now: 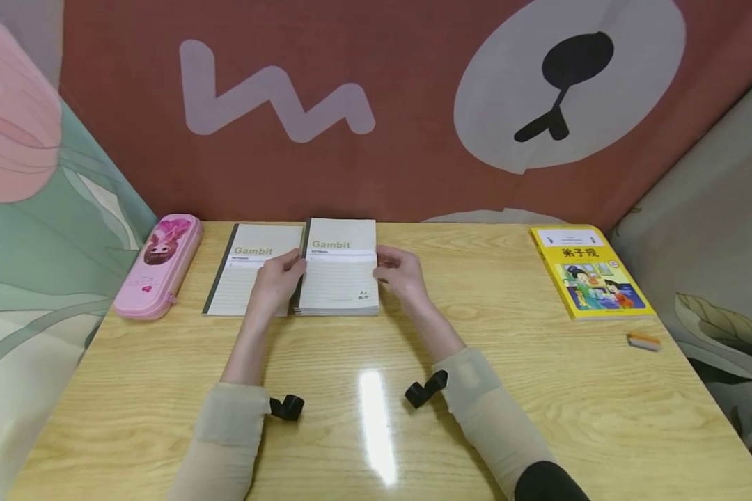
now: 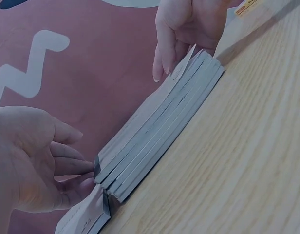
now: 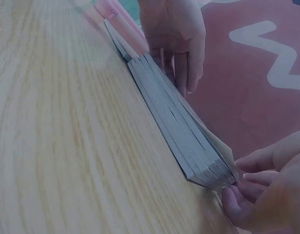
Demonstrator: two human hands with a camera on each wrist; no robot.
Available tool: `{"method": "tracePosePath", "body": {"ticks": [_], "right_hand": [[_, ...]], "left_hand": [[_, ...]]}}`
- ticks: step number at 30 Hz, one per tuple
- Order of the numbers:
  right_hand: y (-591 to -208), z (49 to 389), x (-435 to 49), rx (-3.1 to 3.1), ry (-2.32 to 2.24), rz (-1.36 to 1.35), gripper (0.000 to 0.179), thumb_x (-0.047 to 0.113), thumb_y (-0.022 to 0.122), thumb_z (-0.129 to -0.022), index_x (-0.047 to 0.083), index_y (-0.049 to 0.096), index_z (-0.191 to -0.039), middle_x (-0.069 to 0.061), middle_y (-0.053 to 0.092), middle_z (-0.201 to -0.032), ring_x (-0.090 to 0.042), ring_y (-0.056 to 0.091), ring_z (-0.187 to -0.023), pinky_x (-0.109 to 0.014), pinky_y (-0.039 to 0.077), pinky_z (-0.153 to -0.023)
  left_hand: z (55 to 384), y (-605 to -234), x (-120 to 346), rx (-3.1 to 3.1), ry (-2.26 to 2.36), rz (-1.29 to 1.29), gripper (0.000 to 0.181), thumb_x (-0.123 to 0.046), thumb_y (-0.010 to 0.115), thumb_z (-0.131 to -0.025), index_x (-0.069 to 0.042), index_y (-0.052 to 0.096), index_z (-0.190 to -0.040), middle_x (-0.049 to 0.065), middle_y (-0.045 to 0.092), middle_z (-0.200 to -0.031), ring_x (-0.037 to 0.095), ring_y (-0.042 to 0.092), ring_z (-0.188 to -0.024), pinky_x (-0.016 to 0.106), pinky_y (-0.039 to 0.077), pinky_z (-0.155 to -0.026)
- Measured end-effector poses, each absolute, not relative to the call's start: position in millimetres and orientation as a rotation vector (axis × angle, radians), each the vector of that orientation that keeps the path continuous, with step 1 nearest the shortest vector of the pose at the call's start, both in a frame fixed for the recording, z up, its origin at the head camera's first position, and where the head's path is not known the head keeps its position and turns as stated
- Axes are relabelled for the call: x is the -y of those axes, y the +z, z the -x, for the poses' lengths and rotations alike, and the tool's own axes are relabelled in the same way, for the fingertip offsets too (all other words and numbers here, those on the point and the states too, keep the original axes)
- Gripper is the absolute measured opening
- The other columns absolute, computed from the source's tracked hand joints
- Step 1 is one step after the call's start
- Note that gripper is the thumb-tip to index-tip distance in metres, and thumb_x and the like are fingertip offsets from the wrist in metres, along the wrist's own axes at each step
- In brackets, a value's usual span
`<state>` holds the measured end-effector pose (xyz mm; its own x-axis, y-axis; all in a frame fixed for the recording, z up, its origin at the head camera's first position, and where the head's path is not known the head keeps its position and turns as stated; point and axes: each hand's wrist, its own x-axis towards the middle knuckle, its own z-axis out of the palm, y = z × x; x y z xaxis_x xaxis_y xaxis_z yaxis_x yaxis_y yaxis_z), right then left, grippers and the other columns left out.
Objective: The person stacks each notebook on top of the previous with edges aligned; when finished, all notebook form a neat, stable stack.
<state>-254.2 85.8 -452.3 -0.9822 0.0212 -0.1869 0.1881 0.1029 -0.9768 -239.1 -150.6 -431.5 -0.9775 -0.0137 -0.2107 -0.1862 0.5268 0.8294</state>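
A stack of several notebooks (image 1: 341,278) with white covers and dark spines lies at the back middle of the table. On its spine side, my left hand (image 1: 277,278) touches the edge with fairly straight fingers, above a single matching notebook (image 1: 228,285). At the opposite side, the fingertips of my right hand (image 1: 404,275) touch the stack's right edge. The left wrist view shows the layered edges of the stack (image 2: 159,131), the top cover lifting slightly at one corner. In the right wrist view, my right thumb and fingers (image 3: 267,190) meet the stack's near corner.
A pink pencil case (image 1: 159,268) lies at the left edge of the table (image 1: 326,431). On the right is a yellow picture-covered book (image 1: 592,271), with a small orange-and-white eraser-like piece (image 1: 644,341) in front. A printed cloth (image 1: 413,174) hangs behind the table.
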Motion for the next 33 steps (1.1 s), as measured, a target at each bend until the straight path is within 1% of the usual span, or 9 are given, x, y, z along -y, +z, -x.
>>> {"method": "tracePosePath", "body": {"ticks": [4,8,11,18,21,23,29,33], "right_hand": [[-450.8,253.2,-88.1,-2.236,-2.029,-0.225,0.054,-0.006,0.06,-0.09,0.002,0.058,-0.144,-0.017,0.061,-0.141,-0.027,0.058,-0.124,-0.042,0.055,-0.106],[-446.2,252.9,-87.5,-2.33,-1.993,-0.225,0.053,-0.003,0.06,-0.092,0.005,0.058,-0.144,-0.015,0.057,-0.148,-0.029,0.054,-0.133,-0.042,0.051,-0.113],[-439.7,254.0,-84.1,-2.4,-1.989,-0.209,0.048,0.0,0.06,-0.095,0.006,0.06,-0.144,-0.014,0.058,-0.149,-0.03,0.053,-0.137,-0.041,0.048,-0.116],[-416.6,254.2,-58.2,-2.496,-1.973,-0.073,0.047,0.0,0.059,-0.095,0.008,0.062,-0.142,-0.012,0.061,-0.148,-0.03,0.054,-0.139,-0.041,0.049,-0.116],[-409.3,252.1,-44.0,-2.497,-1.962,-0.021,0.047,0.002,0.059,-0.096,0.01,0.061,-0.143,-0.009,0.059,-0.149,-0.029,0.055,-0.138,-0.04,0.05,-0.115],[-405.5,250.8,-32.9,-2.488,-1.968,0.024,0.048,0.003,0.058,-0.096,0.009,0.061,-0.143,-0.01,0.059,-0.15,-0.03,0.055,-0.139,-0.039,0.049,-0.116],[-399.9,242.8,6.6,-2.386,-1.996,0.088,0.046,0.013,0.058,-0.102,0.01,0.056,-0.148,-0.011,0.057,-0.153,-0.03,0.055,-0.14,-0.039,0.048,-0.117],[-400.6,234.3,31.6,-2.246,-2.027,0.049,0.048,0.024,0.053,-0.106,0.013,0.05,-0.153,-0.01,0.05,-0.158,-0.027,0.049,-0.146,-0.04,0.044,-0.121]], "left_hand": [[240.0,-429.7,154.4,-2.57,1.447,0.164,0.057,-0.031,0.045,-0.109,-0.005,0.036,-0.159,0.017,0.045,-0.161,0.034,0.039,-0.153,0.047,0.034,-0.127],[240.6,-425.1,162.0,-2.578,1.453,0.196,0.059,-0.033,0.045,-0.109,-0.008,0.034,-0.16,0.017,0.044,-0.162,0.035,0.041,-0.151,0.049,0.039,-0.124],[242.4,-419.0,169.5,-2.624,1.441,0.175,0.058,-0.033,0.044,-0.109,-0.008,0.034,-0.161,0.017,0.045,-0.161,0.037,0.042,-0.15,0.05,0.04,-0.123],[244.4,-407.2,192.3,-2.784,1.336,0.066,0.057,-0.031,0.045,-0.108,-0.005,0.039,-0.158,0.021,0.05,-0.156,0.04,0.049,-0.144,0.054,0.043,-0.119],[244.2,-403.4,201.4,-2.819,1.273,0.029,0.057,-0.032,0.044,-0.108,-0.004,0.039,-0.158,0.022,0.05,-0.156,0.041,0.05,-0.142,0.056,0.043,-0.117],[243.5,-400.5,207.7,-2.834,1.248,0.011,0.058,-0.032,0.043,-0.108,-0.003,0.038,-0.158,0.024,0.049,-0.156,0.042,0.05,-0.141,0.057,0.044,-0.116],[243.4,-393.1,225.3,-2.827,1.213,0.006,0.058,-0.03,0.04,-0.11,0.005,0.036,-0.156,0.032,0.046,-0.154,0.048,0.046,-0.142,0.06,0.04,-0.119],[245.9,-395.1,237.7,-2.829,1.141,0.001,0.062,-0.037,0.035,-0.11,0.005,0.036,-0.156,0.032,0.042,-0.157,0.049,0.036,-0.149,0.06,0.031,-0.124]]}}
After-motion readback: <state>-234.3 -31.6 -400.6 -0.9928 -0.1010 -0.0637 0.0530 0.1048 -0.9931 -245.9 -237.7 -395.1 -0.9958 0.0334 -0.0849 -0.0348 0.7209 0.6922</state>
